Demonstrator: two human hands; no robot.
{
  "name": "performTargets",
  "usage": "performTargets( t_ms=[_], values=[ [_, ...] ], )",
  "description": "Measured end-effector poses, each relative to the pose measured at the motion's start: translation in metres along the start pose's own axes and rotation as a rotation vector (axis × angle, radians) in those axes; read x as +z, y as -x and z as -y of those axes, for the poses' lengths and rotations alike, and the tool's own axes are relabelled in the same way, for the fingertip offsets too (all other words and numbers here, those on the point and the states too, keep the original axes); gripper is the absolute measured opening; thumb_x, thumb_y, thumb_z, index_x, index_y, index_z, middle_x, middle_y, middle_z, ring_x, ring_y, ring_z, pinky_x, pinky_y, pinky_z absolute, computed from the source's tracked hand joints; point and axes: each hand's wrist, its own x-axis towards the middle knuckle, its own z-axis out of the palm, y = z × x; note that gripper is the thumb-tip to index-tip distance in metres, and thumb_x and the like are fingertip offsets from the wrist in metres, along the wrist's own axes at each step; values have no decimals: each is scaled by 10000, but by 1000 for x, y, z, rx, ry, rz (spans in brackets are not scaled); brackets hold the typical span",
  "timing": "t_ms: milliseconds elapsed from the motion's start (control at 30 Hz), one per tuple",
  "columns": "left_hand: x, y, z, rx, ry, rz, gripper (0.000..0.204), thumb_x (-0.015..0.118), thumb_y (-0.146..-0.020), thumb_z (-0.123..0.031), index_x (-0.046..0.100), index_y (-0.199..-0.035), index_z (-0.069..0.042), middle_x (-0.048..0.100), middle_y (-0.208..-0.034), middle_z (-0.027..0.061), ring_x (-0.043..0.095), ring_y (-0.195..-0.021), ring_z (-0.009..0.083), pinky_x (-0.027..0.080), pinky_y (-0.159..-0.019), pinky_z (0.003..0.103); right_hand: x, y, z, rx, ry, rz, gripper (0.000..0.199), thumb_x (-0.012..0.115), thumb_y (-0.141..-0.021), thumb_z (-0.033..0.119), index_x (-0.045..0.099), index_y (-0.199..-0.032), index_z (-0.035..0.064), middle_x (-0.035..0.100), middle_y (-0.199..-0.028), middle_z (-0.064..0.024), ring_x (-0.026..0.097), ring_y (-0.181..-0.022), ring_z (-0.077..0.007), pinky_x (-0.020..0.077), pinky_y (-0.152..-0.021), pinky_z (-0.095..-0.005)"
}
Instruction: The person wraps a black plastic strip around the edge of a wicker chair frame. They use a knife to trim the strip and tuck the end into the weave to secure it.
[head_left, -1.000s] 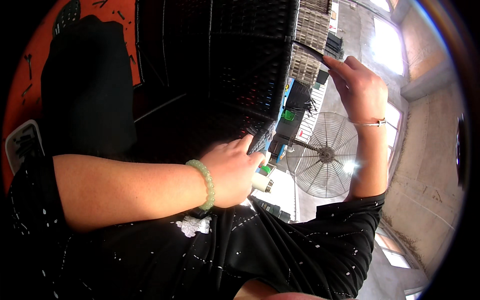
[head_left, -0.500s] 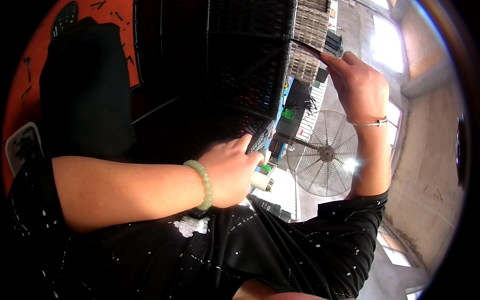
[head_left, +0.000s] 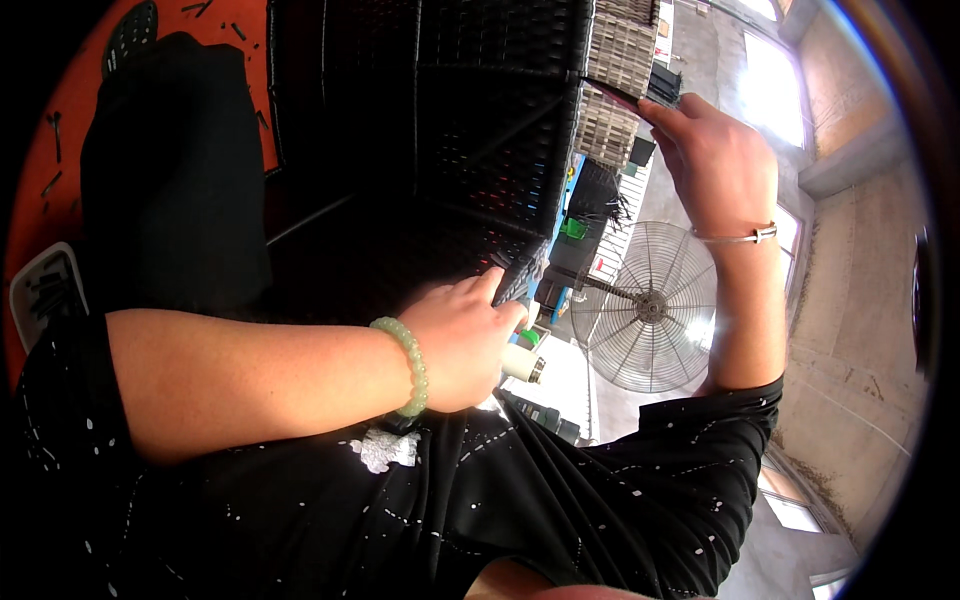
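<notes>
A large black woven wicker piece, like furniture made of plastic rattan, fills the upper middle. My left hand, with a green bead bracelet, grips its lower right corner, thumb on the near side and some fingers hidden behind the weave. Raised at the upper right, my right hand pinches the end of a flat dark rattan strip between thumb and fingers. That strip stretches from the wicker piece's right edge to my fingertips. A silver bangle sits on the right wrist.
A light grey-brown woven piece stands just beyond the black edge. Farther off is a big round fan. On the left, a white-rimmed bin of dark pieces stands on the orange floor, where dark scraps lie.
My right hand has shifted very slightly, and the strip has twisted a little, showing a reddish sheen. The left hand keeps its place on the wicker corner.
</notes>
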Motion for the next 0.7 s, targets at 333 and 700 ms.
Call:
performTargets(
  t_ms=[333, 700],
  values=[
    [-2, -1, 0, 1, 3, 0, 458, 620, -857, -150, 493, -1287, -55, 342, -1438, 371, 428, -1306, 490, 359, -1099, 496, 8, -17, -14, -91, -66, 16, 179, 624, -863, 158, 730, -996, 210, 636, -827, -43, 675, -784, -273, 551, -655, -400],
    [1, -3, 2, 8, 17, 9, 462, 624, -856, -153, 497, -1287, -46, 333, -1440, 373, 401, -1333, 482, 356, -1103, 486, 37, 36, 37, 50, 31, -47, 396, 613, -880, 135, 591, -1269, 206, 581, -874, -12, 617, -560, -221, 498, -480, -352]
  ],
)
